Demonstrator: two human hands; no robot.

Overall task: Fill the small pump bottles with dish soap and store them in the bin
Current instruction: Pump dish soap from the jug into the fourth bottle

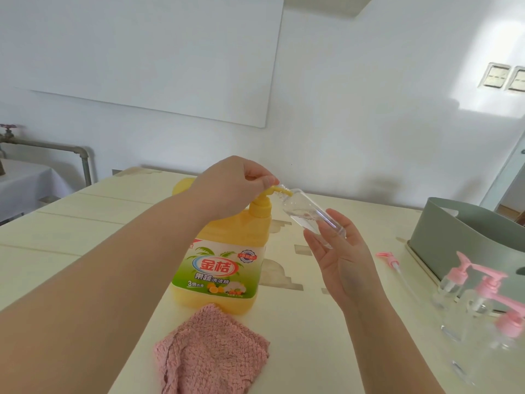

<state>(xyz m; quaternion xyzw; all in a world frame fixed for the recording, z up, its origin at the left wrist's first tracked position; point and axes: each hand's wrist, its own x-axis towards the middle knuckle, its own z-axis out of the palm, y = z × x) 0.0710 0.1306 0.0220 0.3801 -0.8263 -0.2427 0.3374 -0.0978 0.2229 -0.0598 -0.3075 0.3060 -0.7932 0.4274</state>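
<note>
A big yellow dish soap bottle (224,265) stands at the table's middle. My left hand (235,186) rests curled on top of its yellow pump head, pressing it. My right hand (338,260) holds a small clear bottle (309,214) without a cap, tilted, its open mouth against the pump's spout. A little clear liquid lies inside it. Its pink pump cap (390,260) with a long tube lies on the table to the right. Three small clear bottles with pink pumps (480,297) stand at the right, in front of a grey-green bin (454,237).
A folded pink cloth (210,354) lies at the near edge, in front of the soap bottle. The cream table (85,228) reaches back to a white wall. A pipe with a valve (56,149) runs at the far left.
</note>
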